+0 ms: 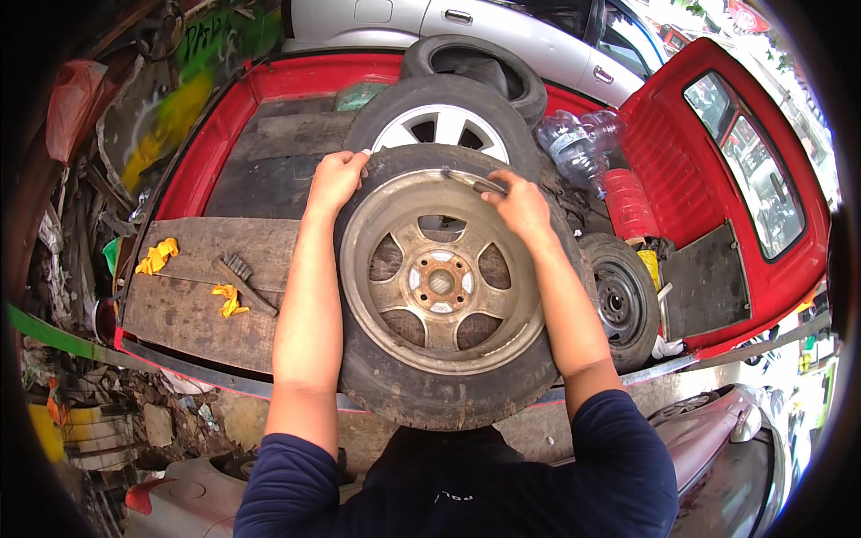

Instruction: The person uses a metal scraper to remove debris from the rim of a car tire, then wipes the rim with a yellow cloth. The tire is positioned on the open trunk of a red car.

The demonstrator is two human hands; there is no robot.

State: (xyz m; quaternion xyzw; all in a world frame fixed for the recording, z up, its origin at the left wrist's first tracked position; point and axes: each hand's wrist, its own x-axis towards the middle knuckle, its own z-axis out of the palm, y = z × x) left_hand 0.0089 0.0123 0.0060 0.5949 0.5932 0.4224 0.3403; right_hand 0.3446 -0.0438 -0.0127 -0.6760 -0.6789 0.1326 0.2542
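A wheel [439,363] with a dirty silver alloy rim and a black tire leans toward me at the pickup bed's near side, inner face up. My left hand [336,184] is closed beside the tire's upper left edge; a small pale bit shows at its fingertips, too small to name. In my right hand [522,208] is a slim grey hand tool [468,182], its tip against the top of the rim's lip. Its exact kind is unclear. Behind, a second wheel [395,106] with a cleaner silver rim lies partly hidden by the first.
On the wooden boards [193,309] at left lie a wire brush [247,285] and yellow-orange cloths [158,256]. A loose tire [529,85] lies at the far side, near plastic bottles [574,148]. A black steel wheel [619,305] stands right, before the red cab [673,179].
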